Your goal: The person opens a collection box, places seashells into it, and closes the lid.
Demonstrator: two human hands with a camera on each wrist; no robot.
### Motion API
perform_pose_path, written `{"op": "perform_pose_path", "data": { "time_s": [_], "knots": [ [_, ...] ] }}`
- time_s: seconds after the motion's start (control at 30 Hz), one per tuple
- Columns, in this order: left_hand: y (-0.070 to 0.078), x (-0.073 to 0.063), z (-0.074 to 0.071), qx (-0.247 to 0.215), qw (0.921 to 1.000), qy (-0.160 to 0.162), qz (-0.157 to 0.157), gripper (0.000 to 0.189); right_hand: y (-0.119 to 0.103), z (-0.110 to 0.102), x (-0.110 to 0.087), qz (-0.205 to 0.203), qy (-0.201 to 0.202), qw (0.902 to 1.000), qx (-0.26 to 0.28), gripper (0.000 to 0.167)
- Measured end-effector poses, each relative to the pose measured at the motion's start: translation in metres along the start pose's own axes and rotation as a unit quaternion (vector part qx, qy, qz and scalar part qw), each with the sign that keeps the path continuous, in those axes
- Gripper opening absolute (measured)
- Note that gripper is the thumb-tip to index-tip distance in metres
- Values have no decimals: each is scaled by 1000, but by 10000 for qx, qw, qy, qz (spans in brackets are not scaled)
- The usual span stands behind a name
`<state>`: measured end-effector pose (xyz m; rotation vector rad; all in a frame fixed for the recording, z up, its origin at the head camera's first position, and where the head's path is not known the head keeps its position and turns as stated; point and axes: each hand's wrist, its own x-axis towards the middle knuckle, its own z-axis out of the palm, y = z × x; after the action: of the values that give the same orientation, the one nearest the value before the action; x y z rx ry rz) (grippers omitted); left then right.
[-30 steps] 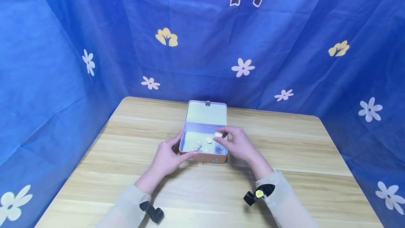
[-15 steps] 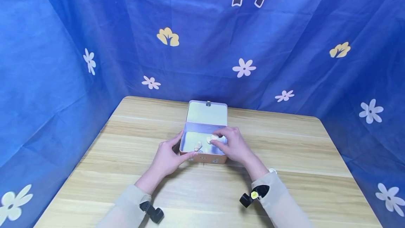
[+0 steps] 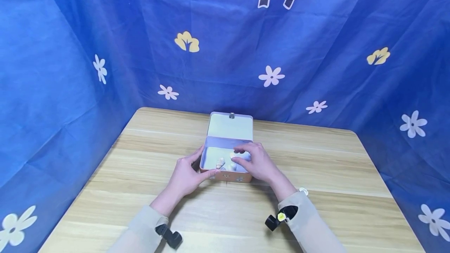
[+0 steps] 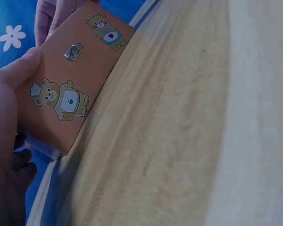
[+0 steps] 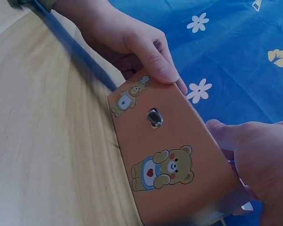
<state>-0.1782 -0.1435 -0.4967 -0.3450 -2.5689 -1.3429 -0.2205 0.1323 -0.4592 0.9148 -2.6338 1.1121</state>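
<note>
An orange tin box (image 3: 233, 177) with bear pictures stands with its lid (image 3: 230, 126) raised at the back. My left hand (image 3: 186, 175) grips its left side, thumb on the front wall and fingers round the side, as the left wrist view also shows. A spiral seashell (image 3: 220, 163) lies inside near the left thumb. My right hand (image 3: 258, 161) reaches over the right side, thumb and fingers curved down into the box. At its fingertips is a pale round shell (image 3: 232, 155); I cannot tell whether they pinch it. In the right wrist view the box wall hides those fingertips.
The box stands on a wood-grain table (image 3: 158, 143). A blue cloth (image 3: 225, 69) with flowers hangs behind and at both sides, close to the table's edges. Black wrist cameras sit on both sleeves.
My right hand has moved left inside the box, and the white piece with a dark red part that it pinched is no longer visible. My left hand stays on the box.
</note>
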Motion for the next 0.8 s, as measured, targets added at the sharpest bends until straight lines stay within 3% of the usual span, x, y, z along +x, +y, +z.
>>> {"op": "perform_pose_path", "data": {
  "time_s": [0.33,0.8],
  "knots": [
    [1,1,0,-45,10000,-42,-43,106,-2,-21,-10,-2,-13,9997,260,31],
    [-2,1,1,93,9999,-13,68,105,13,-63,-59,125,302,9994,78,32]
  ]
}}
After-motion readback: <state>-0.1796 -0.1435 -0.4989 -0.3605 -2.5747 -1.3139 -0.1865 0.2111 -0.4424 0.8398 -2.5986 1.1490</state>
